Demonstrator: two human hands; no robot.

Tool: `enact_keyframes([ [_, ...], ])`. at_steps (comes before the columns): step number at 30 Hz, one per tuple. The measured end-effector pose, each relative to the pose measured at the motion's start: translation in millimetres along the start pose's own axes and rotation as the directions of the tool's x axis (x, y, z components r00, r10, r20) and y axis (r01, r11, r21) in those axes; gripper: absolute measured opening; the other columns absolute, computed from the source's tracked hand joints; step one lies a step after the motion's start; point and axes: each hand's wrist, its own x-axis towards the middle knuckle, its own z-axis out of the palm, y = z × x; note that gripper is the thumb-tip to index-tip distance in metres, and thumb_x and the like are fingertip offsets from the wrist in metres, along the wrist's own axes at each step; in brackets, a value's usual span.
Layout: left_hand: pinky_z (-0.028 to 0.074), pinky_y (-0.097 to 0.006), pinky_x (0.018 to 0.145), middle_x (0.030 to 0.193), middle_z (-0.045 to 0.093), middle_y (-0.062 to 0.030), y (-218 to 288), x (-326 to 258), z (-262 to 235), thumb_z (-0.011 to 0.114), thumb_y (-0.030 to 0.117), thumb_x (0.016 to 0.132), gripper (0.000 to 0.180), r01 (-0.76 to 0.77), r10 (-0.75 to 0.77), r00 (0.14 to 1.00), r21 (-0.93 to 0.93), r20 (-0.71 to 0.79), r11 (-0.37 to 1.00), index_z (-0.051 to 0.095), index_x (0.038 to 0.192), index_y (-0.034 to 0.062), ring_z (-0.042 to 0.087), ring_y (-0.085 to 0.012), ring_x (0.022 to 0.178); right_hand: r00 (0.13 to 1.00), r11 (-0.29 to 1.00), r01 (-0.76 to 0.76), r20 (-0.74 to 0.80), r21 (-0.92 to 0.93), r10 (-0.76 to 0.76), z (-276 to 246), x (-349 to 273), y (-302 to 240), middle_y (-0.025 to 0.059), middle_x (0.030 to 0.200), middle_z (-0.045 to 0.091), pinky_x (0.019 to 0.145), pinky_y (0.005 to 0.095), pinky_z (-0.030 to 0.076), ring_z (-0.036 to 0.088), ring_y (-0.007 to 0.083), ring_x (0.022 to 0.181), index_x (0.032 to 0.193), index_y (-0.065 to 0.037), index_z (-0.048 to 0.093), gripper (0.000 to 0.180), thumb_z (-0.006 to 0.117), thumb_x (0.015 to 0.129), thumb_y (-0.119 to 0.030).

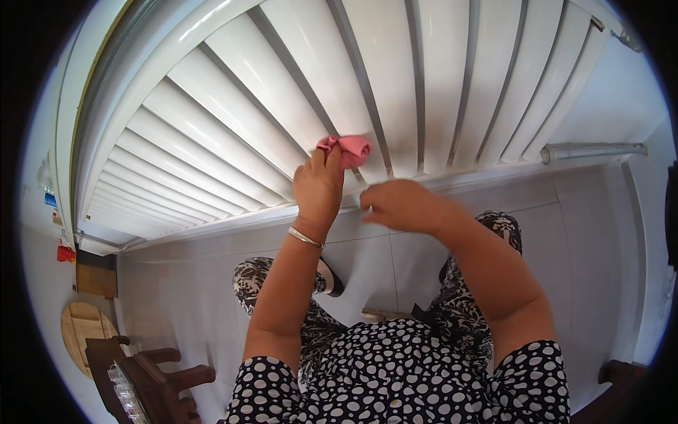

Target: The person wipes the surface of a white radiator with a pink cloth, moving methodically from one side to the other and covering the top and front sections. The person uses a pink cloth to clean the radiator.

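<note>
In the head view, the left hand (319, 191) reaches up with its fingers pinched on a crumpled pink cloth (355, 150), which sits at the fingertips, against the lower part of a white slatted radiator (387, 78) and over one of the gaps between its slats. The right hand (402, 205) is just beside it, to the right of the left wrist and slightly below the cloth, apart from it. Its fingers look loosely curled, but it is blurred, and I cannot tell how tightly they close or whether anything is between them. A silver bracelet (306, 238) circles the left wrist. Beyond the right hand, farther right, a metal pipe (595, 150) runs near the radiator's bottom edge; below both hands lies the grey tiled floor (565, 226). Judging by the cloth's place, the step in hand looks like wiping the slats near their lower ends. The next move would call for a firm pinch, with the cloth worked along the slat or into the gap beside it, and the right hand clear of the left hand's path.
</note>
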Motion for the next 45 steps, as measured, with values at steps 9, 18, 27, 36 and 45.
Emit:
enact_keyframes([
  [9, 0.049, -0.039, 0.061, 0.086, 0.054, -0.0051, 7.1, -59.4, 58.4, 0.062, 0.011, 0.075, 0.027, 0.006, -0.004, 0.980, -0.010, 0.200, 1.000, 0.061, 0.102, 0.0138, 0.060, -0.0238, 0.072, 0.886, 0.968, 0.113, 0.463, -0.226, 0.005, 40.7, -1.5, -6.8, 0.0104, 0.089, 0.069, 0.072, 0.0409, 0.053, 0.067, 0.0289, 0.087, 0.089, -0.006, 0.067, 0.013, 0.063, 0.080, -0.014],
  [18, 0.050, -0.041, 0.060, 0.086, 0.060, -0.0069, 9.3, -86.8, 85.8, 0.066, 0.018, 0.075, 0.030, 0.131, -0.077, 0.930, -0.128, 0.361, 0.983, 0.061, 0.105, 0.0171, 0.063, -0.0259, 0.074, 0.889, 0.963, 0.129, 0.458, -0.236, -0.007, 46.1, 2.2, 1.7, 0.0112, 0.086, 0.064, 0.072, 0.0422, 0.052, 0.063, 0.0312, 0.085, 0.089, -0.006, 0.060, 0.025, 0.066, 0.082, -0.028],
  [27, 0.050, -0.037, 0.064, 0.091, 0.063, -0.0077, -18.4, 24.1, -47.2, 0.076, 0.007, 0.065, 0.051, 0.032, -0.043, 0.998, -0.210, -0.048, 0.977, 0.064, 0.114, 0.0173, 0.063, -0.0280, 0.078, 0.925, 0.964, 0.125, 0.378, -0.233, -0.028, 52.7, 7.0, 22.9, 0.0122, 0.085, 0.063, 0.070, 0.0457, 0.048, 0.061, 0.0334, 0.085, 0.088, -0.006, 0.059, 0.027, 0.067, 0.081, -0.031],
  [36, 0.047, -0.031, 0.068, 0.087, 0.060, -0.0105, -55.8, 119.4, -124.5, 0.066, 0.007, 0.083, 0.033, 0.060, -0.295, 0.774, -0.400, -0.560, 0.915, 0.061, 0.114, -0.0010, 0.057, -0.0203, 0.075, 0.916, 0.968, 0.031, 0.395, -0.249, 0.072, 46.8, 12.0, 22.0, 0.0134, 0.091, 0.065, 0.073, 0.0453, 0.050, 0.063, 0.0323, 0.089, 0.090, -0.005, 0.063, 0.023, 0.067, 0.081, -0.026],
  [45, 0.047, -0.030, 0.067, 0.083, 0.057, -0.0107, -51.7, 45.9, -55.8, 0.060, 0.005, 0.083, 0.023, 0.308, -0.424, 0.853, -0.360, -0.306, 0.881, 0.061, 0.105, 0.0009, 0.056, -0.0218, 0.072, 0.917, 0.954, 0.082, 0.396, -0.289, 0.041, 45.0, 7.1, 9.2, 0.0116, 0.086, 0.068, 0.068, 0.0429, 0.052, 0.066, 0.0307, 0.083, 0.083, -0.005, 0.065, 0.015, 0.065, 0.082, -0.019],
])
